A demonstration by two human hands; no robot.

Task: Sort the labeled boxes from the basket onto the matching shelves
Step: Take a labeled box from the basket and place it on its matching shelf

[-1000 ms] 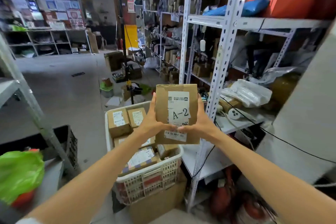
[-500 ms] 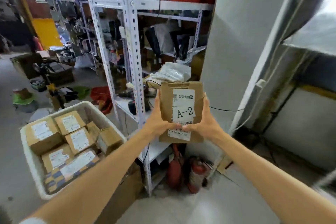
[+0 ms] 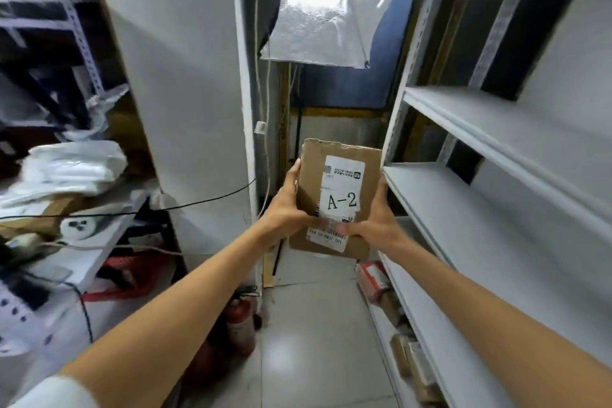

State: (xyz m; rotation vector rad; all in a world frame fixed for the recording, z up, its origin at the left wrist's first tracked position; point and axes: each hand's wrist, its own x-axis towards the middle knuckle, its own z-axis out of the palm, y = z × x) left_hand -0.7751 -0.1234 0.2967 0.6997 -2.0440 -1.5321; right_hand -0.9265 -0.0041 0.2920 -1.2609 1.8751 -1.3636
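A brown cardboard box with a white label reading "A-2" is held upright at arm's length in the middle of the head view. My left hand grips its left edge with the thumb on the front. My right hand grips its right lower edge, thumb across the label's bottom. A white shelf unit with bare boards stands just to the right of the box. The basket is out of view.
A white pillar rises left of the box. A cluttered metal rack with plastic bags and cables fills the left side. Red fire extinguishers stand on the floor. Small boxes lie on the right unit's lowest level.
My view has swung right, away from the basket and the cluttered rack, towards the white shelf unit. Both hands keep the same hold on the A-2 box.
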